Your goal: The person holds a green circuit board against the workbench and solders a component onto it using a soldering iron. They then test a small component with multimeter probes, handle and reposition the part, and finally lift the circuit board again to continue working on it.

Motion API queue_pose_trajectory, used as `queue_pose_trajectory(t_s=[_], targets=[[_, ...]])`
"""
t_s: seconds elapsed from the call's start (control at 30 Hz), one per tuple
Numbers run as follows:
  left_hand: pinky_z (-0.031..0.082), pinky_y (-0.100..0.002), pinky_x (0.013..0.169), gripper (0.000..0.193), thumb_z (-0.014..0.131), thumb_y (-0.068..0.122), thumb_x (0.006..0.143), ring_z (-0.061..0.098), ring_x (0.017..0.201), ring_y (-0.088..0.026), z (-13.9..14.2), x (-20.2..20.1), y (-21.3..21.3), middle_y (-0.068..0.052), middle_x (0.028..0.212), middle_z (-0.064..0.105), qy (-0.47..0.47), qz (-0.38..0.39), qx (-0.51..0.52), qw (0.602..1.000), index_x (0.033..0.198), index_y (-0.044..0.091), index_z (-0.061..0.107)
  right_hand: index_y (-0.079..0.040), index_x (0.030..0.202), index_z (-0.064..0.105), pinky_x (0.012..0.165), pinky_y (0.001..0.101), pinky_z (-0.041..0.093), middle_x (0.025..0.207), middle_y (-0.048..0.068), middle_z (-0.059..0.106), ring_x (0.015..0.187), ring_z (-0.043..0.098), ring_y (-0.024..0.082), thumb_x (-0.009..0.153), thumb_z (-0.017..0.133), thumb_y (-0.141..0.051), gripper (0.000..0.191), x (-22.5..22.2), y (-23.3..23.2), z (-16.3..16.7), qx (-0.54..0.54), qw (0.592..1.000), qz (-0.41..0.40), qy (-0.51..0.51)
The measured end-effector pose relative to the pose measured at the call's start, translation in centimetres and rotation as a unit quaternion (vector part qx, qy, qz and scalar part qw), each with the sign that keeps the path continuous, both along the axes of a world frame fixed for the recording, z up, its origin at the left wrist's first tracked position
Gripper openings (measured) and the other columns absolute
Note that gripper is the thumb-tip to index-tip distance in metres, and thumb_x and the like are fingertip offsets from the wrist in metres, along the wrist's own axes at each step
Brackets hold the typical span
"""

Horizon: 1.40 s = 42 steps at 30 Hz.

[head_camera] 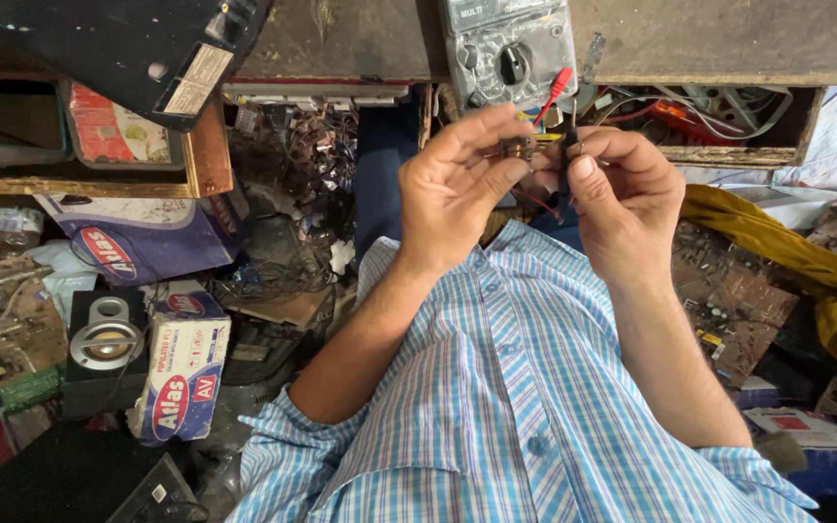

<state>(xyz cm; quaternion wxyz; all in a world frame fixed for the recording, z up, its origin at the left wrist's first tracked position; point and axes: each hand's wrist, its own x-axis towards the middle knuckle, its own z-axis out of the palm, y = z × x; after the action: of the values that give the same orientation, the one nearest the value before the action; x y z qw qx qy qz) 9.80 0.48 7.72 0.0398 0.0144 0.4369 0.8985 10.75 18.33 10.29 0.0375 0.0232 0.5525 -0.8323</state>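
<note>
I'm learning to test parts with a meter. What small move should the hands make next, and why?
Probably bring the black probe in the right hand onto the small brown part pinched by the left hand: its tip sits just beside the part, with the meter lying right above.

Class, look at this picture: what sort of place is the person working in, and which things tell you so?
Probably an electronics repair workshop: a multimeter on the bench, bare circuit boards and a small speaker amid clutter.
</note>
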Motion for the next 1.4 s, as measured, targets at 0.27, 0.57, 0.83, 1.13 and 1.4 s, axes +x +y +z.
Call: queue_pose_trajectory(t_s=[0.27,0.57,0.83,1.13,1.4], targets=[[0.06,-0.031,0.104,0.027,0.068,-0.01,0.104,0.072,0.112,-0.02,-0.8,0.1,-0.2,-0.015,0.127,0.07,0.007,-0.036,-0.016,0.999,0.13,-0.007,0.063,0.002,0.118,0.064,0.095,0.0347,0.061,0.115,0.012,0.068,0.106,0.072,0.021,0.111,0.067,-0.001,0.008,-0.3,-0.1,-0.1,-0.009,1.0,0.003,0.014],[0.06,-0.032,0.103,0.037,0.067,-0.006,0.104,0.071,0.114,-0.02,-0.6,-0.4,0.0,-0.015,0.125,0.071,-0.015,0.008,0.03,0.999,0.139,-0.003,0.057,0.003,0.113,0.066,0.09,0.0305,0.06,0.117,0.01,0.068,0.099,0.07,0.015,0.107,0.068,0.004,0.006,0.0,0.2,0.2,0.156,0.987,-0.007,0.034],[0.061,-0.037,0.106,0.033,0.067,-0.001,0.107,0.071,0.112,-0.021,-0.2,-0.5,-0.7,-0.016,0.122,0.071,-0.046,-0.028,0.06,0.997,0.139,-0.004,0.06,0.005,0.111,0.068,0.093,0.026,0.056,0.119,0.01,0.067,0.105,0.065,0.012,0.101,0.074,0.008,0.011,0.3,0.1,0.9,0.289,0.952,0.056,0.087],[0.062,-0.033,0.096,0.033,0.067,0.002,0.107,0.071,0.111,-0.019,-0.1,-0.5,-0.6,-0.018,0.119,0.072,-0.026,-0.044,0.028,0.998,0.139,-0.004,0.06,0.005,0.112,0.067,0.09,0.0265,0.059,0.121,0.011,0.068,0.102,0.069,0.014,0.103,0.068,0.008,0.009,0.0,-0.4,1.4,0.237,0.966,0.075,0.063],[0.06,-0.028,0.089,0.027,0.068,0.002,0.109,0.071,0.099,-0.017,-0.5,-0.4,-0.5,-0.019,0.115,0.074,-0.027,-0.039,0.021,0.999,0.134,-0.006,0.061,0.003,0.112,0.068,0.09,0.0243,0.054,0.121,0.011,0.067,0.105,0.065,0.013,0.103,0.072,0.008,0.011,0.2,-0.6,1.4,0.282,0.951,0.068,0.104]])
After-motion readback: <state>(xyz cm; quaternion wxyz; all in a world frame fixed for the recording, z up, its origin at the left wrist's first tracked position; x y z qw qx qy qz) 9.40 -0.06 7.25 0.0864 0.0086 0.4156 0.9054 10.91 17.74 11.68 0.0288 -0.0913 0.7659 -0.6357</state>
